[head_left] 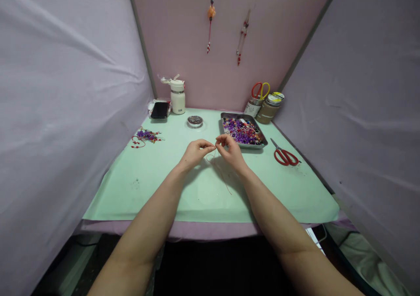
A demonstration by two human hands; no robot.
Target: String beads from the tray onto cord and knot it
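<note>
A thin red cord [222, 176] hangs in a loop and a loose tail below my fingertips, over the middle of the table. My left hand [197, 152] pinches it between thumb and forefinger. Right beside it, my right hand [229, 151] is also closed in a pinch on the cord, the fingertips of both hands nearly touching. Just behind my right hand stands a metal tray [252, 146] filled with purple, red and dark beads and some tangled string. Whether a bead sits between the fingertips is too small to tell.
Red-handled scissors [286, 157] lie at right. Beaded strings [146, 135] rest at left, near a phone [160, 110] and a white bottle [178, 97]. A round clear case [195, 121] sits centrally. Jars [269, 108] stand behind the tray. Cloth walls [72, 68] enclose the green tabletop [157, 186].
</note>
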